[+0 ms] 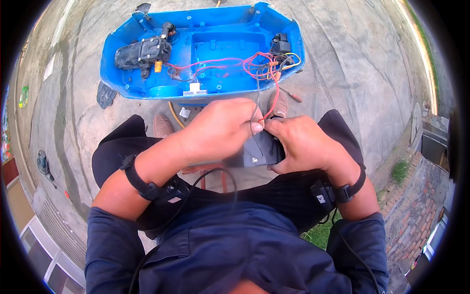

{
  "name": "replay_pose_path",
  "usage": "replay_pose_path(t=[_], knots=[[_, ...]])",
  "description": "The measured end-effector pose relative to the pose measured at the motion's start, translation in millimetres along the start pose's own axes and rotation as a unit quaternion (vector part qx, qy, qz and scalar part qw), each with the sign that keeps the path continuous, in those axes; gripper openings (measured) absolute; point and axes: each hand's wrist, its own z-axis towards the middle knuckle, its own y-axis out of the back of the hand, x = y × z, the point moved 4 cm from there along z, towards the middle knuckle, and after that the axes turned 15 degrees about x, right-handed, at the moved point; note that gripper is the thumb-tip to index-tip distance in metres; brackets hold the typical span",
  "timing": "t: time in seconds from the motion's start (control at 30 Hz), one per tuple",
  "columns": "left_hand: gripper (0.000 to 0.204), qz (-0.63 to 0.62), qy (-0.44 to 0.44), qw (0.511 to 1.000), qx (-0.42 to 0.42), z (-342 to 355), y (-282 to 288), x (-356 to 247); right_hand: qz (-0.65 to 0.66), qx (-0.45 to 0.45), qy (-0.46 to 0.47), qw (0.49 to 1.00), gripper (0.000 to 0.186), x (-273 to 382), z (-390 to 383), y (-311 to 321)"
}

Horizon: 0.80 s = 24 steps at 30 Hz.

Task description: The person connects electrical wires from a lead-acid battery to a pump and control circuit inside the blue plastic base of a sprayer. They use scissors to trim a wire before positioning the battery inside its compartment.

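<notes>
My left hand (223, 122) is closed, its thumb and fingertips pinching a dark wire (252, 128) over a black box-shaped block, like a battery (257, 151). Right beside those fingertips a red wire (270, 114) comes down to the block. My right hand (303, 142) wraps round the block's right end and steadies it between my knees; part of the block is hidden by both hands. Both wires run up to a tangle (267, 66) in a blue plastic housing (223, 88) in front of me. The wire ends are hidden at my fingers.
In the housing lie a black motor pump (144, 51) at left and a small black part (281, 44) at right. A screwdriver-like tool (293, 96) lies on the ground by my shoe (278, 104). A dark power tool (44, 164) rests far left; a brick strip (418, 210) is at right.
</notes>
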Motion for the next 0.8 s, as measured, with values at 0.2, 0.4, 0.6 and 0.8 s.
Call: replay_pose_path(t=[0.2, 0.4, 0.6, 0.8], knots=[[0.003, 0.006, 0.023, 1.0, -0.006, 0.7, -0.7, -0.9, 0.006, 0.005, 0.0, 1.0, 0.058, -2.2, 1.7, -1.9], [0.005, 0.004, 0.035, 0.999, -0.006, 1.7, 0.0, 0.8, 0.008, -0.004, 0.006, 1.0, 0.057, -1.1, 1.9, -0.4], [0.008, -0.028, 0.048, 0.998, -0.008, 1.1, -0.9, 4.7, 0.005, 0.011, -0.007, 1.0, 0.059, -2.9, 3.3, -1.8], [0.012, -0.051, 0.089, 0.995, 0.01, 1.1, 0.8, 3.7, 0.008, 0.007, -0.009, 1.0, 0.063, -1.9, 2.0, 0.4]])
